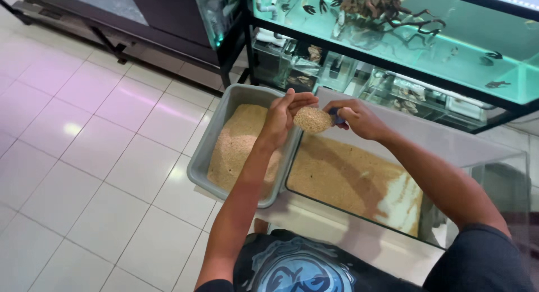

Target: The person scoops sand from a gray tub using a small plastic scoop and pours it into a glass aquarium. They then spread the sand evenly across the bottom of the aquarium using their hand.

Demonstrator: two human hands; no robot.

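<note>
My right hand (359, 119) grips the dark handle of a small scoop (313, 119) heaped with tan sand. The scoop hangs over the near left corner of a glass tank (483, 157) that stands on the floor. My left hand (283, 115) is raised beside the scoop, its fingers touching the heap's far edge. A layer of tan sand (342, 177) covers most of the tank's bottom, with a bare white patch (401, 199) at its right. Left of the tank, a grey plastic tub (210, 143) holds more of the same sand.
White floor tiles (101, 146) spread to the left. Behind stands a black metal rack (250, 39) bearing a lit aquarium (449, 39) with driftwood and dark fish, and smaller glass tanks (404, 92) on its lower shelf. A dark cabinet (163, 11) stands at the back left.
</note>
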